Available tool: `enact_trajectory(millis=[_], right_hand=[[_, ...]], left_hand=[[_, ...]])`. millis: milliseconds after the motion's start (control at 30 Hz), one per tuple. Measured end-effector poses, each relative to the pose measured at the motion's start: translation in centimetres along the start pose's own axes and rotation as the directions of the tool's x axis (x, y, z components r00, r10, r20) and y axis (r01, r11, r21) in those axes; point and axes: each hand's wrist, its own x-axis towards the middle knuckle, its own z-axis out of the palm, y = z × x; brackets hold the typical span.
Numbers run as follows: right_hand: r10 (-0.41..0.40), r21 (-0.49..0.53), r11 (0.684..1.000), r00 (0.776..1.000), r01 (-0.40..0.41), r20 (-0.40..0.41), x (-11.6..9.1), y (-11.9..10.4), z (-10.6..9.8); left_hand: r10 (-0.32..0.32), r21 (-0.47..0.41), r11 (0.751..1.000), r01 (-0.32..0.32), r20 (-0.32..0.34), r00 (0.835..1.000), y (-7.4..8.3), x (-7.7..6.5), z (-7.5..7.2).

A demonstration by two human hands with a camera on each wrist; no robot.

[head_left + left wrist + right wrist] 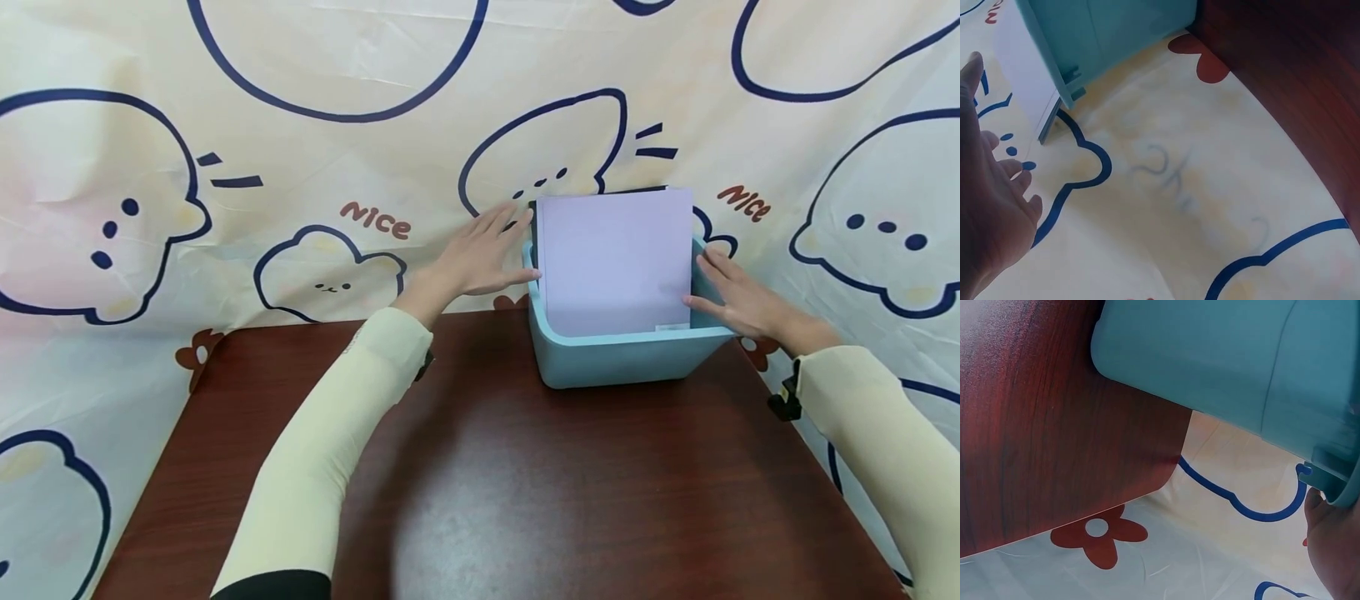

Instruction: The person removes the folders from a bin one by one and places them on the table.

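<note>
A light blue plastic bin [615, 364] stands on the far part of the table in the head view. Upright inside it is a flat pale purple sheet or notebook [617, 265], rising above the rim, with a dark-edged flat thing [534, 229] behind it. My left hand [480, 254] is spread at the bin's left side, fingers straight and thumb tip right at the rim. On the opposite side, my right hand [742, 302] rests at the right rim with extended fingers, its thumb reaching over toward the purple sheet's edge. In the right wrist view, fingers [1329, 531] show beside the rim's lip.
The dark red-brown wooden table [480, 500] extends toward me. A cream cloth [360, 158] with blue cartoon outlines hangs directly behind the bin and along both sides of the table. The bin sits close to the table's far edge.
</note>
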Motion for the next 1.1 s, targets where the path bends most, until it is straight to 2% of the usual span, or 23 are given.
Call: enact_trajectory(millis=[300, 1100], right_hand=[[0.0, -0.004, 1.0, 1.0, 0.0, -0.001, -0.1, 0.1, 0.0], [0.001, 0.017, 1.0, 1.0, -0.001, -0.016, 0.0, 0.2, 0.0]], left_hand=[[-0.022, -0.007, 1.0, 0.022, -0.003, 1.0, 0.9, 2.0, 0.5], [-0.088, -0.049, 0.995, 0.091, 0.046, 0.995, 2.3, 5.1, 0.9]])
